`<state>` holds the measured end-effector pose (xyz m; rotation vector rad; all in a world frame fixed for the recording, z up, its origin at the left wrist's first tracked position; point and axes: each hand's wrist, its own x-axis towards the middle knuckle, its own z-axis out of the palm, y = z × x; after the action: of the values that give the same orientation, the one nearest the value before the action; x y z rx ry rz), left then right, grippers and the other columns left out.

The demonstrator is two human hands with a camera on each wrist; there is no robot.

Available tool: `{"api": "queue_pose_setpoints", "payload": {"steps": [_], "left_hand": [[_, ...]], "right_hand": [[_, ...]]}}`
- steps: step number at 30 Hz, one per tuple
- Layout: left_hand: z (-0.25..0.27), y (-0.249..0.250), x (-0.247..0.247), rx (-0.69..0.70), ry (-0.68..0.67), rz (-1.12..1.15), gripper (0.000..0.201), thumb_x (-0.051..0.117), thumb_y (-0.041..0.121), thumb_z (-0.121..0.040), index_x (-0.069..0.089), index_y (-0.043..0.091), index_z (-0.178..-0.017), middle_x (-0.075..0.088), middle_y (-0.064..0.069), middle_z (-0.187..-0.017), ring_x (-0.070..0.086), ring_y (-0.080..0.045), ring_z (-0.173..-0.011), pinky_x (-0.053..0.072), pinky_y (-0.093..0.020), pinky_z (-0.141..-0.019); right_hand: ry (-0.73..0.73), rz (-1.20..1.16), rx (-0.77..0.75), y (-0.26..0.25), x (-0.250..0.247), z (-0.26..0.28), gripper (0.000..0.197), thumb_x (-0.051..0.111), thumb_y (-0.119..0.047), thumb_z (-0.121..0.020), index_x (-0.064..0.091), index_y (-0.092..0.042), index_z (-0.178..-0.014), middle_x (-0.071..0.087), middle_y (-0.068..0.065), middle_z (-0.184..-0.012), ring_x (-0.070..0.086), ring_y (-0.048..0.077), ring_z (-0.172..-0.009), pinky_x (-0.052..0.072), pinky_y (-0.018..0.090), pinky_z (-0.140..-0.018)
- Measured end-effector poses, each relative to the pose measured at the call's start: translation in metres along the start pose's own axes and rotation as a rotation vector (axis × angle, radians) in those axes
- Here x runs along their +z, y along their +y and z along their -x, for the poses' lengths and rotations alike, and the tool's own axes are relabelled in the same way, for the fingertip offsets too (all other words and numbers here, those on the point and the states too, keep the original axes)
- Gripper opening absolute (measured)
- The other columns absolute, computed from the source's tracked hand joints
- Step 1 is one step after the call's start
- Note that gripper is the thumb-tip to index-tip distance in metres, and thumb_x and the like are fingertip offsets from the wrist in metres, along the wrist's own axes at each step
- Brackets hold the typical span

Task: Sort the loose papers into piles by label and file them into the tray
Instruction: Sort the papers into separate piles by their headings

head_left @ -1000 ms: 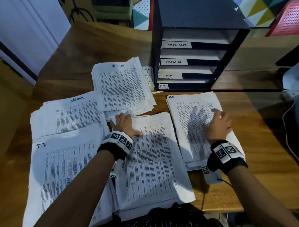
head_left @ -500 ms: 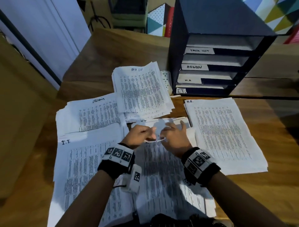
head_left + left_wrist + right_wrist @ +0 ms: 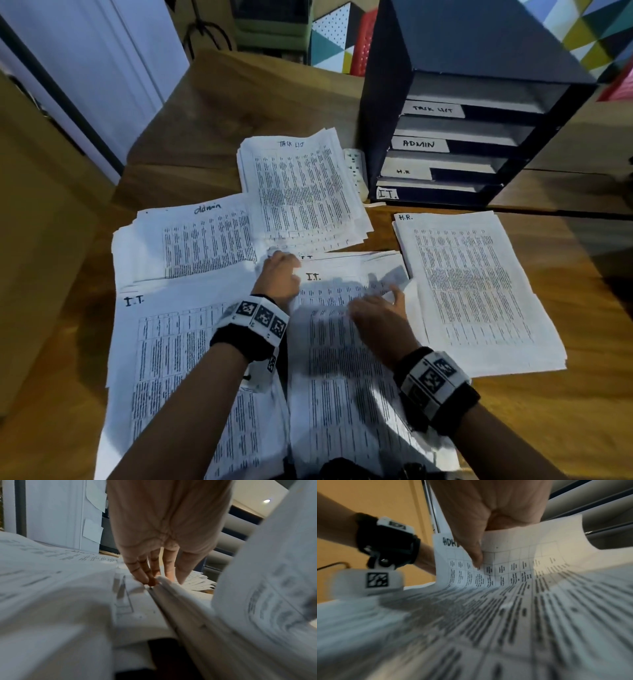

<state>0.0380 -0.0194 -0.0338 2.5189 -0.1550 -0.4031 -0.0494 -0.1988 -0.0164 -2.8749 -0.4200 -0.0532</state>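
Four labelled piles lie on the table: Task List [image 3: 298, 192], Admin [image 3: 191, 240], I.T. [image 3: 164, 342] and H.R. [image 3: 472, 284]. Between them sits the unsorted stack [image 3: 342, 394], with an I.T. label showing near its top. My right hand [image 3: 390, 301] [image 3: 479, 561] pinches a sheet [image 3: 522, 555] by its top edge, curling it up off that stack; its label starts "ADM". The straight fingertips of my left hand [image 3: 279, 270] [image 3: 154, 580] rest on the stack's top left corner. The dark blue file tray [image 3: 376, 102] stands at the back right, its slots marked Task List, Admin, H.R and I.T.
A white power strip [image 3: 356, 171] lies between the Task List pile and the tray. Bare wooden table [image 3: 565, 411] shows right of the H.R. pile. A white door [image 3: 85, 68] stands beyond the table's left side.
My right hand left the H.R. pile, met the left hand at the top of the middle stack, and now lifts one sheet. The left hand stayed at that stack's top corner.
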Motion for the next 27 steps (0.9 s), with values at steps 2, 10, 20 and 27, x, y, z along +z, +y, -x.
{"api": "queue_pose_setpoints", "payload": {"steps": [2,10,20,27], "left_hand": [[0.002,0.003,-0.002,0.022,0.006,-0.055,0.033,0.052,0.010,-0.088,0.051,0.009,-0.121,0.042,-0.010,-0.129,0.038,-0.027,-0.123,0.032,-0.036,-0.104],[0.033,0.029,-0.016,-0.077,-0.143,0.913,0.056,0.034,0.047,-0.090,0.051,0.011,-0.129,0.056,-0.005,-0.127,0.053,-0.015,-0.115,0.040,-0.028,-0.098],[0.029,0.036,-0.037,-0.267,0.272,1.000,0.032,0.056,0.014,-0.091,0.044,0.015,-0.121,0.048,0.007,-0.091,0.047,-0.008,-0.095,0.038,-0.017,-0.077],[-0.004,-0.020,-0.066,-0.255,0.369,0.652,0.033,0.057,0.040,-0.088,0.056,0.011,-0.074,0.049,-0.004,-0.066,0.045,-0.019,-0.065,0.033,-0.027,-0.061]], "right_hand": [[0.044,0.015,0.066,0.001,-0.010,-0.016,0.024,0.042,-0.018,-0.092,0.066,-0.013,-0.094,0.071,0.003,-0.089,0.067,0.021,-0.089,0.023,0.047,-0.104],[0.142,-0.136,0.284,0.010,-0.043,-0.075,0.024,0.049,-0.026,-0.094,0.064,-0.016,-0.110,0.068,0.006,-0.094,0.055,0.021,-0.101,0.017,0.038,-0.102],[0.232,-0.613,0.663,0.027,-0.050,-0.075,0.083,0.071,-0.028,-0.079,0.022,-0.012,-0.143,0.030,0.010,-0.145,0.029,0.027,-0.133,0.025,0.048,-0.109],[0.021,-0.873,0.568,0.022,-0.034,-0.071,0.012,0.057,0.001,-0.087,0.066,0.000,-0.094,0.068,0.018,-0.097,0.059,0.022,-0.087,0.048,0.034,-0.080]]}}
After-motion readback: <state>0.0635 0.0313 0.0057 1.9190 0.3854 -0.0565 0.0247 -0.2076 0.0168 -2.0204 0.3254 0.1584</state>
